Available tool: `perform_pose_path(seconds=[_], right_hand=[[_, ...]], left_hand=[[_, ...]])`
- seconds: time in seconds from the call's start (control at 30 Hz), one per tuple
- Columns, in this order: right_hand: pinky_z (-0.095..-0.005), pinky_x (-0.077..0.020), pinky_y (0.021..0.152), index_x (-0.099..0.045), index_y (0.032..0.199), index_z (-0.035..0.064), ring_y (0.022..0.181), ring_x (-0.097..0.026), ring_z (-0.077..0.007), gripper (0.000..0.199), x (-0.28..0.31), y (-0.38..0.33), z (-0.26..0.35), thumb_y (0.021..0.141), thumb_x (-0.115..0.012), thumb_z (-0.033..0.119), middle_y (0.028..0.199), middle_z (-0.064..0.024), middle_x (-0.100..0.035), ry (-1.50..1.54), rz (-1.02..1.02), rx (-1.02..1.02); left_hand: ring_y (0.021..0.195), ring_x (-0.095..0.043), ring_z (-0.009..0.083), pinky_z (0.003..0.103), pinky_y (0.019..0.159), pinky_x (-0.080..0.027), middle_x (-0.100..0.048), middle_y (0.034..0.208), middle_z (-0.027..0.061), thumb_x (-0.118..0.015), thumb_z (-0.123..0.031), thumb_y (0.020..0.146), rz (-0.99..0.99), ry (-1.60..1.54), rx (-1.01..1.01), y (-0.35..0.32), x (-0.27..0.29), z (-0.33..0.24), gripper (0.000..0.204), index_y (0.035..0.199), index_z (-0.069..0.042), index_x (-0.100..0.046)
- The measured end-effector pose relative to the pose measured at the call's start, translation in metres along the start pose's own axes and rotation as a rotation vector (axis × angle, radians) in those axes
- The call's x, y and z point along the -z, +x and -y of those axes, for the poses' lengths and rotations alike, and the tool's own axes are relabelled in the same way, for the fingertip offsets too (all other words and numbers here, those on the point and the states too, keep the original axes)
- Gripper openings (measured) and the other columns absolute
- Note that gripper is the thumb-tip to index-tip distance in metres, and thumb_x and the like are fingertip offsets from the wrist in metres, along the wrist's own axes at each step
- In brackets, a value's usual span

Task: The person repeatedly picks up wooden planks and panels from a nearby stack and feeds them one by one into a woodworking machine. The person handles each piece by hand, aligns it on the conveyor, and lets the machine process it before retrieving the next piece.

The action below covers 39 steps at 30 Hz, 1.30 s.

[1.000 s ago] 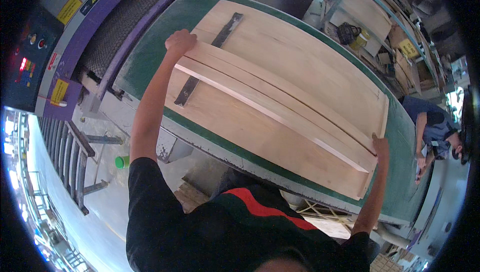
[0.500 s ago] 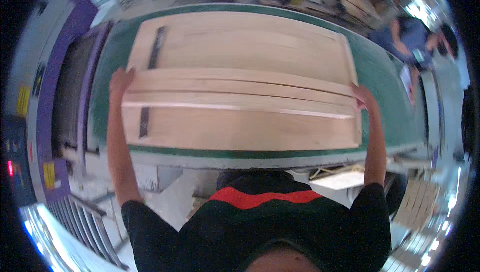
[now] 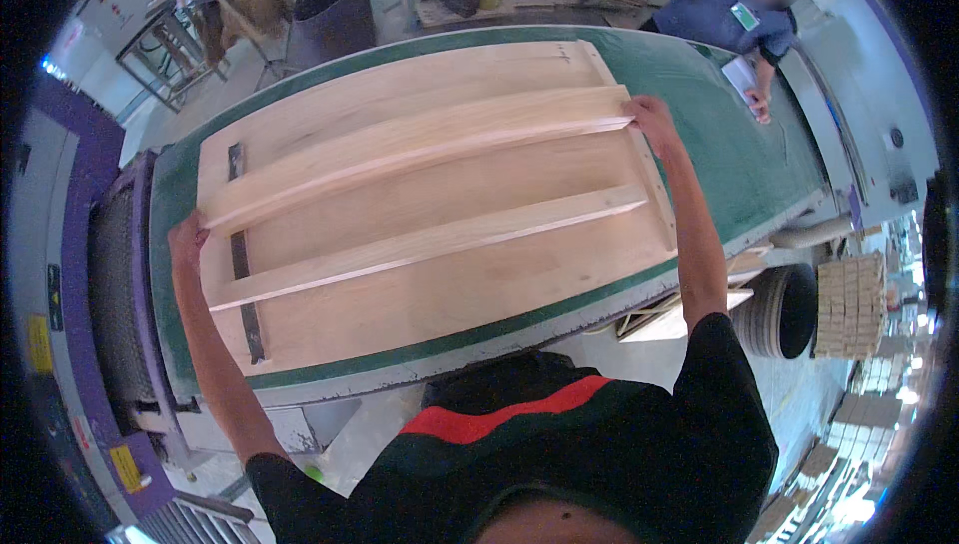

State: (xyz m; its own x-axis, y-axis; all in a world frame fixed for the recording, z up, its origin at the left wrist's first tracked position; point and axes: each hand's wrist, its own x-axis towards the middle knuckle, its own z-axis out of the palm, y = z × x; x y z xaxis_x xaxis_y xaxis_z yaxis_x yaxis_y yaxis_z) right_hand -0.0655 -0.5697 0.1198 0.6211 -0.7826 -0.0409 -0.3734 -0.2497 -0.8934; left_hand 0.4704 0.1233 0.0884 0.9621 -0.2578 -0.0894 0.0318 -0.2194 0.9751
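A large pale wooden panel (image 3: 460, 300) lies on a green-topped table (image 3: 724, 154). Two long wooden boards rest across it, lengthwise and apart. My left hand (image 3: 187, 241) is closed on the left end of the far board (image 3: 420, 140), and my right hand (image 3: 650, 124) grips that same board's right end. The near board (image 3: 430, 246) lies untouched, with a band of panel between the two. A dark strip (image 3: 250, 319) runs across the panel's left side, partly covered by the boards. Along the panel's right edge is a narrow wooden batten (image 3: 654, 179).
Beyond the table's far right side a person (image 3: 724, 9) holds white paper (image 3: 741, 79). A purple-framed machine (image 3: 145, 274) borders the left end. A dark bin (image 3: 335, 0) stands behind the table; a black round container (image 3: 784, 309) and stacked wood (image 3: 849, 304) are at right.
The two boards, close together before, are now apart: the far one has moved away from me, held at both ends. My view has turned, so the table appears tilted.
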Motion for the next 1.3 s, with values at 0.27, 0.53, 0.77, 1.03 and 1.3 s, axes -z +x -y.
perform_pose_path(seconds=[0.27, 0.53, 0.77, 1.03, 1.3], right_hand=[[-0.0281, -0.0514, 0.073, -0.066, 0.091, 0.0011, 0.079, -0.061, -0.0150, 0.030, 0.018, 0.002, -0.008, 0.084, -0.066, 0.031, 0.083, -0.0054, -0.063, -0.052, 0.153, -0.105], [-0.0358, -0.0480, 0.057, -0.067, 0.083, -0.0032, 0.067, -0.060, -0.0188, 0.048, 0.017, 0.031, 0.000, 0.074, -0.075, 0.043, 0.066, -0.0084, -0.059, -0.427, 0.196, 0.073], [-0.0314, -0.0512, 0.074, -0.066, 0.092, -0.0028, 0.079, -0.063, -0.0195, 0.044, 0.023, -0.008, -0.017, 0.069, -0.081, 0.032, 0.083, -0.0110, -0.067, -0.156, 0.096, 0.182], [-0.0399, -0.0463, 0.092, -0.049, 0.127, -0.0003, 0.110, -0.055, -0.0310, 0.082, 0.014, -0.023, 0.023, 0.059, -0.084, 0.028, 0.123, -0.0204, -0.055, -0.609, 0.010, 0.298], [-0.0472, -0.0344, 0.104, -0.047, 0.129, 0.0044, 0.121, -0.045, -0.0362, 0.088, -0.022, 0.014, 0.043, 0.053, -0.085, 0.029, 0.126, -0.0189, -0.053, -1.039, 0.215, 0.558]], left_hand=[[0.056, -0.045, 0.0091, 0.024, 0.052, -0.040, -0.048, 0.070, -0.0005, -0.070, -0.046, 0.078, 0.197, 0.544, 0.307, 0.017, -0.027, -0.058, 0.043, 0.081, -0.005, -0.058], [0.076, -0.061, 0.0196, 0.029, 0.061, -0.050, -0.062, 0.099, 0.0103, -0.074, -0.039, 0.078, 0.456, 0.260, 0.400, 0.031, -0.011, -0.039, 0.051, 0.106, 0.001, -0.057], [0.111, -0.055, 0.0203, 0.029, 0.090, -0.046, -0.058, 0.120, 0.0108, -0.071, -0.020, 0.079, 0.540, 0.118, -0.076, 0.013, -0.005, -0.045, 0.054, 0.126, -0.003, -0.051], [0.093, -0.060, 0.0168, 0.040, 0.086, -0.053, -0.060, 0.093, 0.0074, -0.055, -0.040, 0.092, 0.337, 0.539, 0.280, -0.004, -0.021, -0.063, 0.055, 0.125, 0.003, -0.048], [0.099, -0.059, 0.0223, 0.039, 0.092, -0.043, -0.061, 0.113, 0.0152, -0.035, -0.077, 0.083, 0.406, 0.154, 0.287, 0.008, -0.053, -0.052, 0.096, 0.129, 0.006, -0.049]])
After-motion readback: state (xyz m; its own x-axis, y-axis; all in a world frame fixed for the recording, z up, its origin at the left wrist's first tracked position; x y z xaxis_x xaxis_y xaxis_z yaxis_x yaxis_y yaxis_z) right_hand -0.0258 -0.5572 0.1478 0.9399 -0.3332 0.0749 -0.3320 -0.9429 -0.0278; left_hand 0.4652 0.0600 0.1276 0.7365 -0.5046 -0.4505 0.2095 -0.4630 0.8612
